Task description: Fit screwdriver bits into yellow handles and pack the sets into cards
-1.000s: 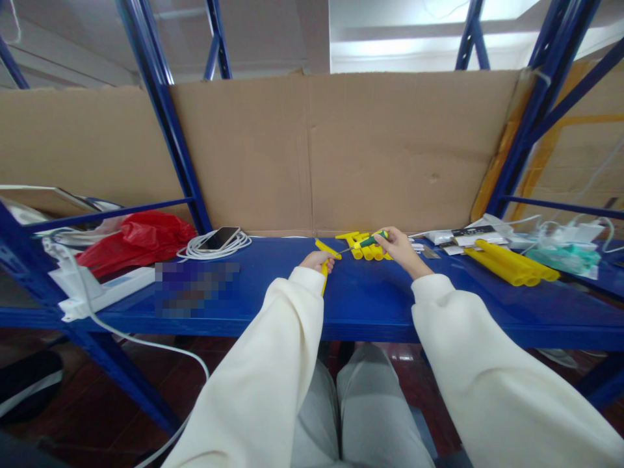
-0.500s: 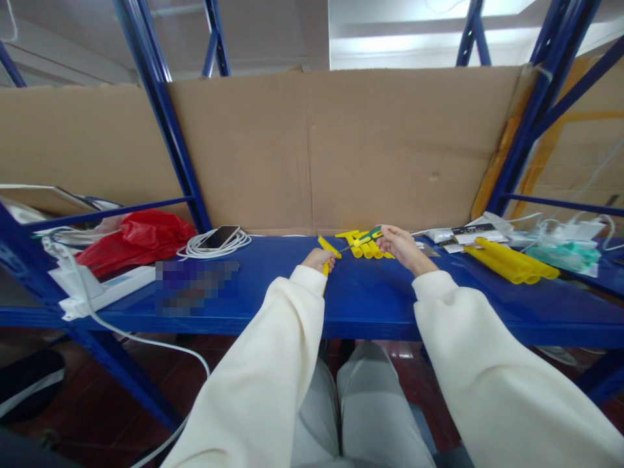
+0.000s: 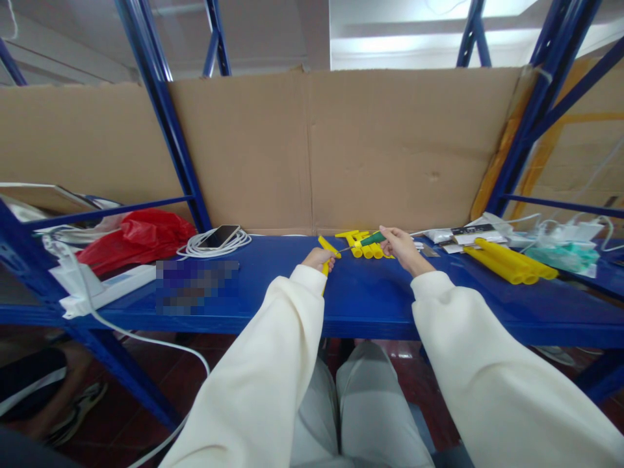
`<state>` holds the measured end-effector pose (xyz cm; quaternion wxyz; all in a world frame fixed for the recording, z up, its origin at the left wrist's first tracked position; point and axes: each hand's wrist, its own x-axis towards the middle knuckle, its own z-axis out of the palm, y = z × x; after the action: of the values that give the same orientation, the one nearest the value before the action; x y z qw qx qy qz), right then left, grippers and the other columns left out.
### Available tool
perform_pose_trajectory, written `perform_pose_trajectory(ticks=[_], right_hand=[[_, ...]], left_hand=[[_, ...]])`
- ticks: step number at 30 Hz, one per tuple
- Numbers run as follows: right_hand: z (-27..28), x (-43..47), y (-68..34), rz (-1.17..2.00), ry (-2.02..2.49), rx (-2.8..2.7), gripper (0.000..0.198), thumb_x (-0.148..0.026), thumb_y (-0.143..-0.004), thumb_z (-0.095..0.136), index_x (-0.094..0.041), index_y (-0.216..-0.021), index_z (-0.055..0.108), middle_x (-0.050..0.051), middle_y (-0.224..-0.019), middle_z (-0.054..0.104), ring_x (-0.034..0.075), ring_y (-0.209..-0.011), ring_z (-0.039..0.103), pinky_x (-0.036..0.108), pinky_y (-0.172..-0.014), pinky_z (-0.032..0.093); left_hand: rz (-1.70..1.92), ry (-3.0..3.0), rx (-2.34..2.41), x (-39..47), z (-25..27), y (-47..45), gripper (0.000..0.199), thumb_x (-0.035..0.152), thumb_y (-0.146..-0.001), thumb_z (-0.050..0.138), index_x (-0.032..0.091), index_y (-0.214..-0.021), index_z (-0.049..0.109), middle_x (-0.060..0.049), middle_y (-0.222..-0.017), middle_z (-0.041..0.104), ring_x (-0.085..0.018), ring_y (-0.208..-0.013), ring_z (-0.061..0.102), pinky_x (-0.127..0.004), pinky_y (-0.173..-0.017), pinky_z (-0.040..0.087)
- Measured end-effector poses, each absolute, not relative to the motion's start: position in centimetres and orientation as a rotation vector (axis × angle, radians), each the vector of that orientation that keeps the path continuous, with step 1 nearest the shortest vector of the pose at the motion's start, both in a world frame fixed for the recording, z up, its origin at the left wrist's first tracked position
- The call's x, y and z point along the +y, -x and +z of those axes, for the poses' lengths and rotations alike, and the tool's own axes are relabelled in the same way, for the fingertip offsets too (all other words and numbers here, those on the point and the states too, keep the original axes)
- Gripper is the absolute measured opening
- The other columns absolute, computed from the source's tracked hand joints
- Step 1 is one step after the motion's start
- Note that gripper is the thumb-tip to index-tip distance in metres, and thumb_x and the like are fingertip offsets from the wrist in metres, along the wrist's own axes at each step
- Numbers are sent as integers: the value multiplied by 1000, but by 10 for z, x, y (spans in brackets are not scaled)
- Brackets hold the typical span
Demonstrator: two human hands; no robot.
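Observation:
My left hand (image 3: pixel 318 258) is closed around the stem of a yellow T-shaped plastic piece (image 3: pixel 329 247), its crossbar showing above the fingers. With closed fingers, my right hand (image 3: pixel 398 246) grips the handle of a screwdriver (image 3: pixel 371 239). The shaft points left and its tip meets the T-shaped piece near the end of the crossbar. Whether a screw sits at the tip is too small to tell. Just behind the screwdriver lies a row of several similar yellow T-shaped pieces (image 3: pixel 373 252), partly covered by it.
Yellow tubes (image 3: pixel 511 260) lie to the right, near white packets (image 3: pixel 475 235) and a green plastic bag (image 3: pixel 565 253). On the left are a phone (image 3: pixel 220 236) on a coiled white cable (image 3: pixel 195 247), a red bag (image 3: pixel 141 237) and a white power strip (image 3: pixel 110 292). Cardboard (image 3: pixel 312 149) walls the back.
The screwdriver handle has turned in my right hand, showing more green now. My left hand and the T-shaped piece stay in place. At lower left, another person's leg and shoe have come into view.

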<state>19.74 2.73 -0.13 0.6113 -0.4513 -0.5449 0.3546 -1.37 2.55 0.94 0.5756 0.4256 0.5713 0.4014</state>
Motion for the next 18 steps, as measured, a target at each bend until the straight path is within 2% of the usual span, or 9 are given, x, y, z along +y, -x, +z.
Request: perform_pose_trajectory(ticks=[3, 9, 18], right_hand=[[0, 25, -198, 874, 1003, -1279, 47, -64, -71, 70, -19, -76, 56, -3, -51, 53, 8, -38, 45, 20, -36, 36], [3, 20, -201, 978, 905, -1317, 37, -52, -77, 72, -19, -77, 55, 0, -60, 61, 8, -44, 51, 21, -43, 45], [4, 21, -194, 1031, 955, -1113, 33, -40, -78, 74, -20, -73, 48, -2, -54, 59, 7, -39, 49, 17, -39, 41]], left_hand=[[934, -1016, 1350, 23, 11, 14, 19, -1, -85, 55, 12, -71, 56, 6, -45, 41, -5, -33, 33, -18, -37, 26], [929, -1041, 1366, 21, 13, 13, 14, 0, -85, 55, 11, -77, 59, 6, -44, 41, -6, -33, 34, -18, -37, 26], [921, -1065, 1370, 19, 13, 12, 15, 1, -87, 52, 9, -77, 58, 6, -45, 41, -5, -34, 34, -18, -38, 27]])
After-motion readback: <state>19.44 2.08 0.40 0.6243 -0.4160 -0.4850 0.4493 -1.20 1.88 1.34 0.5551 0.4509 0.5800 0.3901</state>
